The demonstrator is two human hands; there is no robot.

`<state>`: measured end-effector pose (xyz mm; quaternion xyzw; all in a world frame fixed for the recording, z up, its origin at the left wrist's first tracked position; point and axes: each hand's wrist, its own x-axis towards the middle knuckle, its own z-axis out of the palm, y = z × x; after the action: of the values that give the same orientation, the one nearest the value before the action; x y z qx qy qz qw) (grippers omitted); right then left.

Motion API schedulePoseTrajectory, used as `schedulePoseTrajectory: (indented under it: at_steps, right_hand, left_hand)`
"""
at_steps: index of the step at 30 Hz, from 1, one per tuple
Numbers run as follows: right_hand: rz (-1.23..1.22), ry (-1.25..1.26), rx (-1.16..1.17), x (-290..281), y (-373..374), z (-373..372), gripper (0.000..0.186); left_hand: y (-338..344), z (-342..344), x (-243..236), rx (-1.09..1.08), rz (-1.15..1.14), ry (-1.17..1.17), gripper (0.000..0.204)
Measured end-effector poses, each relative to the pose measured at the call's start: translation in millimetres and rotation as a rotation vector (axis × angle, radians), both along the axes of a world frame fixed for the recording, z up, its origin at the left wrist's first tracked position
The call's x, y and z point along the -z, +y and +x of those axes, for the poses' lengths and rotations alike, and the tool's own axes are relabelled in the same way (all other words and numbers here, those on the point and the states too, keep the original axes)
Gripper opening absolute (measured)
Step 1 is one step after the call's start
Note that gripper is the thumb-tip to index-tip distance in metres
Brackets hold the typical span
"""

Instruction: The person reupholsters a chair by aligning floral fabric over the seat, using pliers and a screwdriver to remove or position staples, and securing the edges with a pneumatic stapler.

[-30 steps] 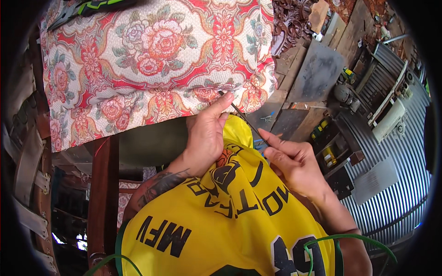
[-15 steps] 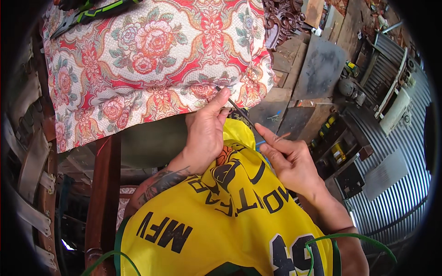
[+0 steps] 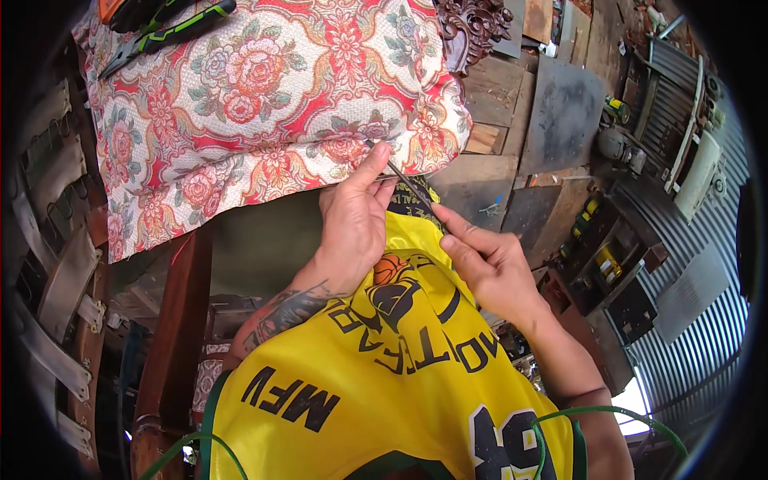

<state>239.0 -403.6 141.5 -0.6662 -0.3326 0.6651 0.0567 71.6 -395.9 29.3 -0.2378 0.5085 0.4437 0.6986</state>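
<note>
Floral red-and-white upholstery fabric (image 3: 248, 72) spreads over a padded piece before me, its front edge hanging down. At that edge my left hand (image 3: 356, 216) is closed, thumb on top, gripping the fabric's fold. My right hand (image 3: 492, 264) pinches a thin, dark, rod-like tool (image 3: 414, 190) between thumb and fingers. The rod slants up and left, its far end at the fabric beside my left thumb. Whether the tip goes into the cloth, I cannot tell.
Pliers with green-and-black handles (image 3: 172, 36) lie on the fabric at the upper left, beside an orange-and-black object (image 3: 128, 12). A wooden post (image 3: 176, 320) stands left of me. Carved dark wood (image 3: 472, 32), boards and corrugated metal sheet (image 3: 696, 328) are to the right.
My right hand has moved slightly left and up along with the rod, closer to my left hand. The view has shifted a little, showing more of the pliers.
</note>
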Motion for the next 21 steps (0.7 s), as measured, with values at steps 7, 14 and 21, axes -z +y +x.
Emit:
schedulePoseTrajectory:
  at_steps: [7,14,21]
  right_hand:
    - [0.203,-0.175,-0.302,-10,1,-10,0.038]
    - [-0.110,0.220,0.289,-1,-1,7,0.041]
    - [-0.635,0.274,0.730,-33,29,-18,0.046]
  left_hand:
    - [-5,-3,8,0.004,0.022,0.005,0.039]
    - [-6,-4,0,0.017,0.061,0.032,0.041]
    - [-8,-4,-4,-0.024,0.074,0.091,0.042]
